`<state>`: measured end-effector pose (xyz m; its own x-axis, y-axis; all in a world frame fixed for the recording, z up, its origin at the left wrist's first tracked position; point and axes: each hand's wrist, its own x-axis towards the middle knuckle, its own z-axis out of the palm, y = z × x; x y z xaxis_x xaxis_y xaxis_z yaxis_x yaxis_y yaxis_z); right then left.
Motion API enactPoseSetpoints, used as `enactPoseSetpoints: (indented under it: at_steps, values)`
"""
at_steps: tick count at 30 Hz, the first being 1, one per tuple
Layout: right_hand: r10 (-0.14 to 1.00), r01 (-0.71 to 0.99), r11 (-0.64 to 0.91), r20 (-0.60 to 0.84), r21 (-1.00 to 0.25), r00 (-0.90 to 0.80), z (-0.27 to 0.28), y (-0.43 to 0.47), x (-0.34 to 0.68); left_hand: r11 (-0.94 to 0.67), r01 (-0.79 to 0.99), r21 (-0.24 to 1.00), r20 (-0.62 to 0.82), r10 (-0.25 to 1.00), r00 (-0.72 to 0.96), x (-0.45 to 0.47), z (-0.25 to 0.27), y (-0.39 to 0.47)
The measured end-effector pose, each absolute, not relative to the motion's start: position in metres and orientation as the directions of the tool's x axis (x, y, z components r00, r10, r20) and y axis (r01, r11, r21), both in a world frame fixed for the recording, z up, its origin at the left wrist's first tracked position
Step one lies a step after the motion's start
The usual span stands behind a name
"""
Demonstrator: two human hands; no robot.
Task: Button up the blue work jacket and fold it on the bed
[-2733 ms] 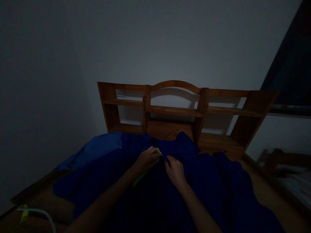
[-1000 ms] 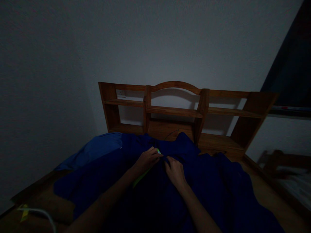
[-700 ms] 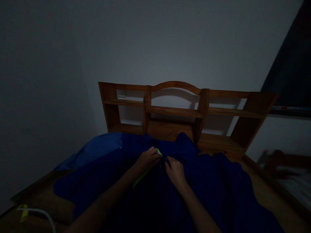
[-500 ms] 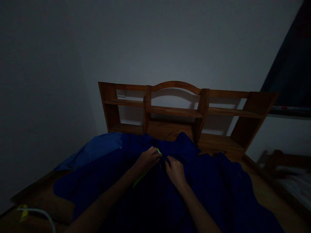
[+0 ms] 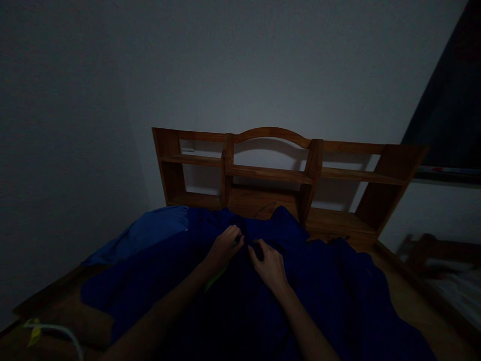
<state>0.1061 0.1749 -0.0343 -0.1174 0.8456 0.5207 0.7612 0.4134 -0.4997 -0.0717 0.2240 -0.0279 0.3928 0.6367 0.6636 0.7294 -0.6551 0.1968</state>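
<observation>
A large dark blue cloth (image 5: 330,286), perhaps a garment, lies spread and creased in front of me. My left hand (image 5: 224,248) is over its middle with the fingers closed. A small dark greenish bit shows at its fingertips, too dim to name. Beneath the left wrist, a green strip (image 5: 215,279) lies along the cloth. My right hand (image 5: 269,263) is just to the right, low over the cloth, its thumb and forefinger curved and apart with nothing visible between them. A lighter blue piece of cloth (image 5: 154,228) lies at the far left.
A wooden headboard with shelves (image 5: 268,173) stands behind the cloth against a pale wall (image 5: 240,65). Bare wooden boards (image 5: 71,313) show at the lower left, near a pale curved cord (image 5: 62,328) with a yellow tag. A dark curtain or window (image 5: 451,105) is at right.
My hands have moved slightly apart. The right thumb and forefinger have parted from the cloth. The bright green patch by the left fingertips has turned out of sight.
</observation>
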Motion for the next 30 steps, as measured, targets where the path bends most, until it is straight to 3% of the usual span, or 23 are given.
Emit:
enactPoseSetpoints:
  at_steps: [5,11,16,19,23,26,30]
  values:
    - [0.854,0.762,0.366,0.519,-0.534,-0.047,-0.036,0.182,0.119,-0.544,0.82,0.179,0.763,0.602,0.233,-0.088,-0.04,0.247]
    - [0.912,0.566,0.41,0.307,-0.716,-0.272,-0.048,0.19,0.155,-0.479,0.871,0.112,0.79,0.574,0.214,-0.096,-0.05,0.259]
    - [0.904,0.439,0.417,0.316,-0.795,-0.287,-0.062,0.187,0.184,-0.481,0.868,0.124,0.807,0.557,0.194,-0.088,-0.031,0.235]
    - [0.915,0.413,0.403,0.357,-0.816,-0.188,-0.066,0.191,0.192,-0.611,0.792,0.028,0.78,0.508,0.365,-0.065,-0.01,0.207]
    - [0.928,0.312,0.372,0.356,-0.874,-0.109,-0.066,0.199,0.197,-0.757,0.645,-0.106,0.607,0.465,0.645,-0.021,-0.001,0.188]
    - [0.946,0.247,0.324,0.319,-0.913,-0.06,-0.066,0.2,0.2,-0.721,0.692,-0.037,0.529,0.573,0.626,0.001,-0.013,0.198]
    - [0.96,0.224,0.28,0.275,-0.933,-0.055,-0.063,0.197,0.2,-0.733,0.659,0.169,0.492,0.642,0.588,0.005,-0.036,0.217]
